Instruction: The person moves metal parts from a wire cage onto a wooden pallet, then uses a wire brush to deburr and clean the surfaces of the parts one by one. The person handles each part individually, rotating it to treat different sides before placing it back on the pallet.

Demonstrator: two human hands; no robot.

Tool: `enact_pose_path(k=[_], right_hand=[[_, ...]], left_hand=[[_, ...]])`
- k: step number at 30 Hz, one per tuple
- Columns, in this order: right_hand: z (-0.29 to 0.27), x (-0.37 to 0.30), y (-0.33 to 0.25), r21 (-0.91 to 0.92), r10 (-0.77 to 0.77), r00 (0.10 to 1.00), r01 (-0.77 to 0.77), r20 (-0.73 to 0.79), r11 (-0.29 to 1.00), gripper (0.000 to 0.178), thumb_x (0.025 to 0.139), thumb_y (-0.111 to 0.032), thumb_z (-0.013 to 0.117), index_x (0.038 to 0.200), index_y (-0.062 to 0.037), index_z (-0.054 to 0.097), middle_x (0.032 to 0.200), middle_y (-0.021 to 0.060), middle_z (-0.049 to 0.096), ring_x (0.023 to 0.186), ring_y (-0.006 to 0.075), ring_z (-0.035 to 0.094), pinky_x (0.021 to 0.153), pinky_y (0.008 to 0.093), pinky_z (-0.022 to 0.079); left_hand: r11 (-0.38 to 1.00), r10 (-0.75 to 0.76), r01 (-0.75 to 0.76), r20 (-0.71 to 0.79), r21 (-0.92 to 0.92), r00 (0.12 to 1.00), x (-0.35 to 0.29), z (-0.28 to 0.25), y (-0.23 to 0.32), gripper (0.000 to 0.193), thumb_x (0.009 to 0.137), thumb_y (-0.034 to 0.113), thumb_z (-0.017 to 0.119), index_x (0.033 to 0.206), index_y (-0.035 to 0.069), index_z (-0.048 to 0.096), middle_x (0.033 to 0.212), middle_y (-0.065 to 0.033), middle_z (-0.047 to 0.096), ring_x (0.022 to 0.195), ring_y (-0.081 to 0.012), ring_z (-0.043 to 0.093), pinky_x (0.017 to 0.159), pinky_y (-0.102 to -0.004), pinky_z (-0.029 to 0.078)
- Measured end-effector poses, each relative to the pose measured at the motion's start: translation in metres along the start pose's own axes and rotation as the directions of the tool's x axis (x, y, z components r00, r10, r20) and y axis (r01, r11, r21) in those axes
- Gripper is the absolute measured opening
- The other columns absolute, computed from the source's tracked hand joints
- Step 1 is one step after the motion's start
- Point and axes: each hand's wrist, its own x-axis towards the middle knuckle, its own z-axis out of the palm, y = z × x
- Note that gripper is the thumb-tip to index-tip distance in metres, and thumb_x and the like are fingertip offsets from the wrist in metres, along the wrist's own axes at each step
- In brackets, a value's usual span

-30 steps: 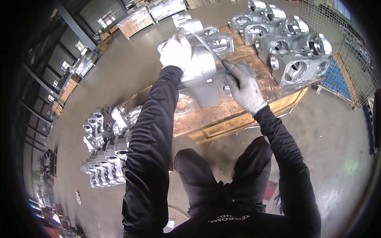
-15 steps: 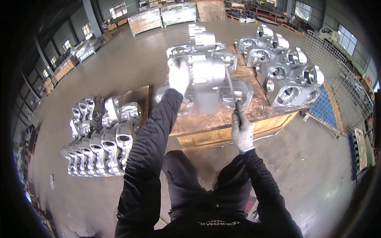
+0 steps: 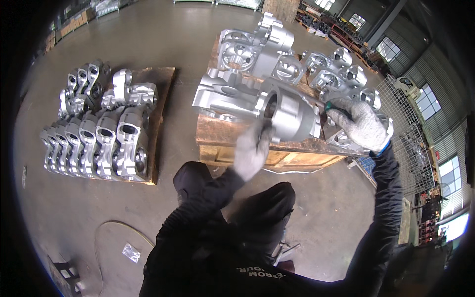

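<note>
From the head camera, here's the left hand (image 3: 252, 151) in its pale glove, right up at the near rim of a big silver cast housing (image 3: 292, 116)! The fingers are bent at the hollow mouth, but the hand is blurred, so whether they grip or merely touch, I can't tell. The housing lies on its side along the front edge of a wooden crate (image 3: 232, 155), its wide ring end toward the middle of that edge, its forked end over by the front left corner.

Across to the right hand (image 3: 360, 126), gloved too, just beside the ring's far side: its fingers are closed around a slim hand tool (image 3: 328, 106), a touch of green at the handle, most of the shaft lost in blur.

Behind, more silver castings (image 3: 272, 57) crowd the crate's back left corner, and another group (image 3: 341, 74) runs down its right edge. Well apart on the left, a wooden pallet (image 3: 162, 99) carries a tight row of castings (image 3: 101, 141) along its front edge. A wire mesh cage (image 3: 405, 143) stands beyond the crate's right edge.
</note>
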Motion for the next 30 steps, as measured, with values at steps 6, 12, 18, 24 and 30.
enact_pose_path(k=[6,12,18,24,30], right_hand=[[-0.012,0.025,-0.069,-0.393,0.008,0.913,0.168,0.409,0.904,0.027,0.096,-0.023,0.069,0.113,-0.0026,0.074,0.097,0.0157,0.075,0.086,0.0263,0.073,0.082,0.0390,0.056],[0.030,0.032,-0.076,-0.453,0.066,0.924,0.122,0.377,0.883,0.030,0.091,-0.028,0.073,0.114,-0.0084,0.076,0.091,0.0179,0.074,0.081,0.0340,0.072,0.077,0.0429,0.056],[0.003,0.020,-0.062,-0.363,-0.063,0.932,0.200,0.357,0.910,0.028,0.092,-0.028,0.071,0.111,-0.0089,0.077,0.083,0.0181,0.072,0.075,0.0325,0.071,0.071,0.0430,0.057],[0.011,0.011,-0.070,-0.389,-0.007,0.932,0.159,0.364,0.908,0.027,0.093,-0.029,0.071,0.113,-0.0119,0.076,0.082,0.0171,0.071,0.073,0.0326,0.071,0.069,0.0433,0.056],[0.022,0.012,-0.058,-0.289,-0.187,0.923,0.290,0.337,0.912,0.029,0.093,-0.030,0.071,0.109,-0.0061,0.075,0.086,0.0184,0.072,0.076,0.0363,0.071,0.072,0.0429,0.056]], left_hand=[[0.977,0.175,-0.162,-0.087,0.135,0.981,-0.083,-0.011,-0.027,0.031,0.087,0.003,0.057,0.116,-0.001,0.065,0.114,-0.0214,0.068,0.108,-0.0412,0.065,0.093,-0.0446,0.052],[0.967,0.217,-0.208,-0.053,0.145,0.975,-0.098,-0.006,-0.042,0.025,0.091,0.017,0.068,0.110,0.001,0.067,0.108,-0.0172,0.068,0.110,-0.0413,0.065,0.094,-0.0462,0.053],[0.952,0.267,-0.238,-0.145,0.190,0.953,-0.099,-0.009,-0.041,0.026,0.091,0.015,0.067,0.112,0.000,0.067,0.108,-0.0180,0.068,0.111,-0.0417,0.065,0.093,-0.0464,0.053],[0.966,0.204,-0.190,-0.065,0.176,0.977,-0.094,-0.013,-0.040,0.025,0.089,0.009,0.062,0.112,0.001,0.066,0.108,-0.0199,0.068,0.113,-0.0423,0.064,0.094,-0.0460,0.052],[0.976,0.199,-0.186,-0.110,0.116,0.974,-0.086,-0.003,-0.038,0.022,0.091,0.009,0.060,0.111,0.001,0.065,0.111,-0.0214,0.067,0.109,-0.0430,0.064,0.093,-0.0466,0.052]])
